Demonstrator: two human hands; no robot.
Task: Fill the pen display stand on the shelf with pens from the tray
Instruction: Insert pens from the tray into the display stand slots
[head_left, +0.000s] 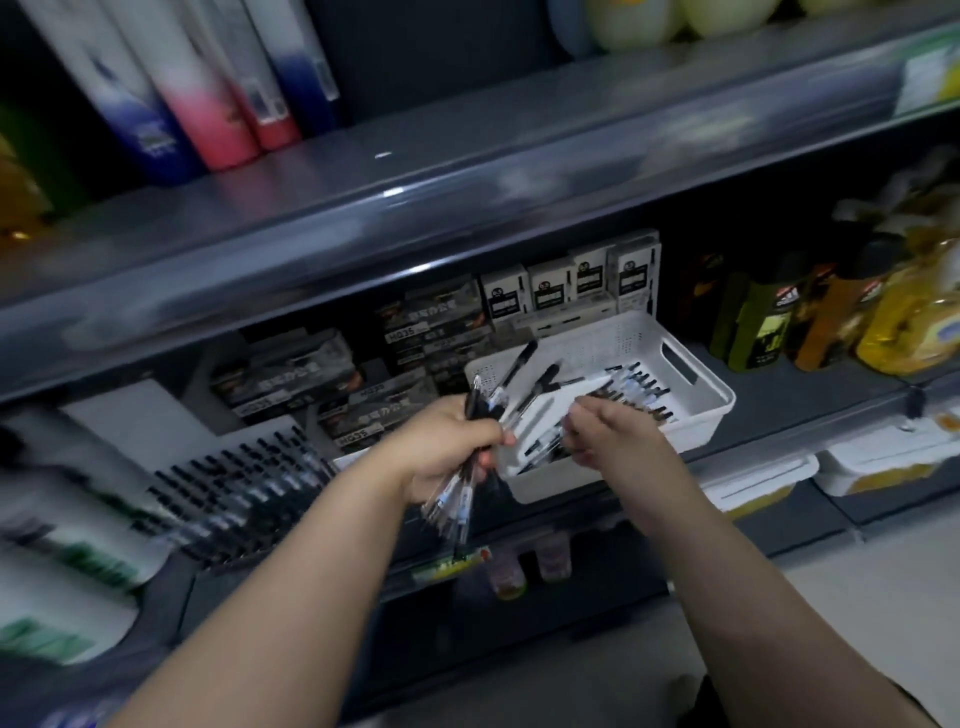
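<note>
Left hand (441, 447): fingers (488, 434) curled tight round a bundle of pens (451, 501), in front of the tray's left front corner.
Bundle of pens: black caps fan out above the fist, clear barrels hang below it; count not readable.
Right hand (618, 431): over the front left part of the tray, fingers bent with the tips down among the pens there; whether they pinch one or only touch cannot be told.
Tray (719, 410): white, perforated walls, slot handle on the right end; sits on the shelf (810, 410), its front corner past the shelf edge.
Loose pens (641, 392): a row along the tray's floor just beyond the right fingertips; a few more stand slanted against the left wall, between the two hands.
Pen stand (244, 488): on the same shelf, left of the tray and of the left hand, apart from both; rows of black-capped pens fill it, smeared by blur.
Boxes (431, 322): stacked behind the tray and stand; print unreadable.
Bottles (763, 322): right of the tray, yellow and dark, labels blurred.
Upper shelf (467, 171): carries blue and pink containers (228, 124), cut off at the top.
Left edge: white and green packs, too blurred to identify.
</note>
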